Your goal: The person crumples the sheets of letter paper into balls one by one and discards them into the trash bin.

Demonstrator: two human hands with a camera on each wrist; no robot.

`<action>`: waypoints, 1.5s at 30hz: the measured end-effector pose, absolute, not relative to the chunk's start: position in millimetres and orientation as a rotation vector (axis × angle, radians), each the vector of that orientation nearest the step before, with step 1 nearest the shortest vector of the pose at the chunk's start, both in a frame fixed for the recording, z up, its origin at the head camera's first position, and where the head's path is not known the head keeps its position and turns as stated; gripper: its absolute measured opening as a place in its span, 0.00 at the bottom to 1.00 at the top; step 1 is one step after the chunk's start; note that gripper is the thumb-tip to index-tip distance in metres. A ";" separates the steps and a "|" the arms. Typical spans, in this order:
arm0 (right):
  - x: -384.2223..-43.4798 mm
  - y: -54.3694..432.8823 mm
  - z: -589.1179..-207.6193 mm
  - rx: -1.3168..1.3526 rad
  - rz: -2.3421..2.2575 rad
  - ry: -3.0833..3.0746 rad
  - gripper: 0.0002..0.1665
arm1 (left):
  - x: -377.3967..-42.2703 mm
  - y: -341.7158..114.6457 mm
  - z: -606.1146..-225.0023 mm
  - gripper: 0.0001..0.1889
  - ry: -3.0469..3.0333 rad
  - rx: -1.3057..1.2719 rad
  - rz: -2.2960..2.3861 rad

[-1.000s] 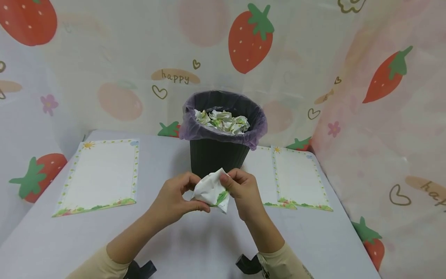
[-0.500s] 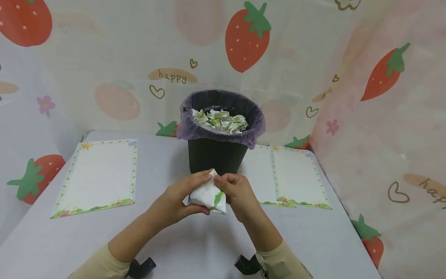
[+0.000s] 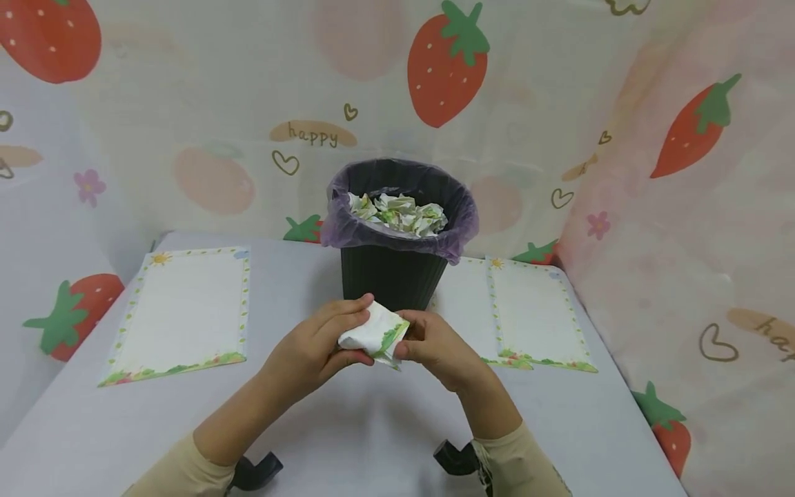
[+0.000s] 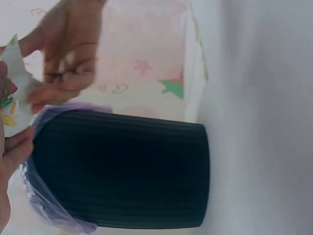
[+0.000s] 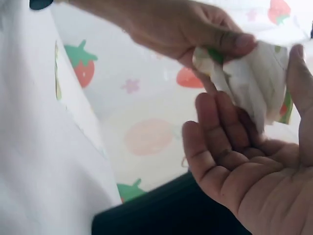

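A folded, crumpled sheet of paper (image 3: 375, 330), white with a green printed edge, is held up in front of the bin. My left hand (image 3: 310, 348) grips its left side, fingers over the top and thumb below. At the right corner, my right hand (image 3: 442, 351) holds the sheet between thumb and fingers. The right wrist view shows the paper (image 5: 261, 81) bunched in layers between both hands, with several right fingers curled loosely below it. Behind stands a black bin (image 3: 391, 273) with a purple liner (image 3: 338, 224), holding several crumpled papers (image 3: 404, 214).
One flat sheet with a printed border (image 3: 186, 310) lies on the left of the white-covered table (image 3: 298, 442). On the right, two similar sheets (image 3: 540, 314) overlap, partly behind the bin. A strawberry-print curtain (image 3: 248, 76) surrounds the table.
The left fingers have closed further over the paper, which is folded smaller. My right hand has shifted slightly right and its grip has moved from the top corner to the right corner.
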State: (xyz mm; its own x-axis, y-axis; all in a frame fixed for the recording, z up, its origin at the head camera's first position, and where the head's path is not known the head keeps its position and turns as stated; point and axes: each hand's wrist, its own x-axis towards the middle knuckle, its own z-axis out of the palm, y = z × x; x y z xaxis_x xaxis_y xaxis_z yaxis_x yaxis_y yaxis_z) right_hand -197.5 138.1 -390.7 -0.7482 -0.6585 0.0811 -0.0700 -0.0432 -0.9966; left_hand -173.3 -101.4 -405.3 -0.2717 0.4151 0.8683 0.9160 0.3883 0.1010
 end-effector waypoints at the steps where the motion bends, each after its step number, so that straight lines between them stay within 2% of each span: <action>1: -198.1 140.0 -390.2 -0.804 -1.800 1.852 0.57 | -173.1 -101.4 -404.8 0.29 -1.858 -1.147 -0.792; 7: -197.0 136.2 -390.2 -0.802 -1.775 1.943 0.60 | -171.6 -101.4 -405.5 0.28 -1.986 -1.105 -0.901; 9: -195.4 132.4 -391.1 -0.818 -1.847 1.938 0.57 | -171.6 -101.4 -406.7 0.27 -2.049 -1.079 -1.010; 11: -193.9 128.8 -392.2 -0.865 -1.916 1.949 0.48 | -172.1 -101.6 -408.2 0.23 -2.092 -1.044 -1.136; 15: -191.5 122.9 -395.0 -0.988 -1.930 2.222 0.22 | -174.0 -102.0 -412.2 0.11 -2.163 -0.936 -1.356; 18: -191.9 119.7 -398.2 -1.031 -1.861 2.445 0.11 | -175.4 -101.5 -414.2 0.03 -2.231 -0.843 -1.482; 21: -193.3 117.9 -401.3 -1.066 -1.839 2.496 0.10 | -176.1 -100.6 -414.4 0.09 -2.311 -0.774 -1.606; 25: -196.9 119.2 -404.4 -1.026 -1.921 2.464 0.17 | -173.8 -100.3 -409.5 0.28 -2.389 -0.810 -1.767; 27: -198.1 121.1 -403.8 -0.982 -1.980 2.431 0.20 | -172.6 -103.2 -404.8 0.36 -2.407 -0.929 -1.833; 31: -199.6 124.1 -401.7 -0.881 -2.105 2.302 0.25 | -173.8 -115.7 -396.4 0.42 -2.362 -1.266 -1.996; 34: -199.8 123.6 -401.8 -0.844 -2.177 2.177 0.28 | -177.4 -120.7 -396.3 0.41 -2.268 -1.364 -2.144; 38: -199.0 120.5 -404.6 -0.852 -2.186 2.069 0.30 | -179.0 -115.8 -401.9 0.32 -2.168 -1.211 -2.152; 45: -192.4 111.8 -407.5 -0.775 -2.070 2.205 0.18 | -172.7 -102.4 -406.0 0.25 -2.257 -0.867 -1.852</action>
State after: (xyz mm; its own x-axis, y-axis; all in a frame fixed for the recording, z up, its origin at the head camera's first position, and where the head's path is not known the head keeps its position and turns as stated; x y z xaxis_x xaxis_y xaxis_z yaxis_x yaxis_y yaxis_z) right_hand -192.4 111.8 -407.5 -0.8766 -0.3638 0.3150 -0.3373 -0.0023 -0.9414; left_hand -172.7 -102.4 -406.0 -0.8338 0.3622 0.4166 0.4793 0.1003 0.8719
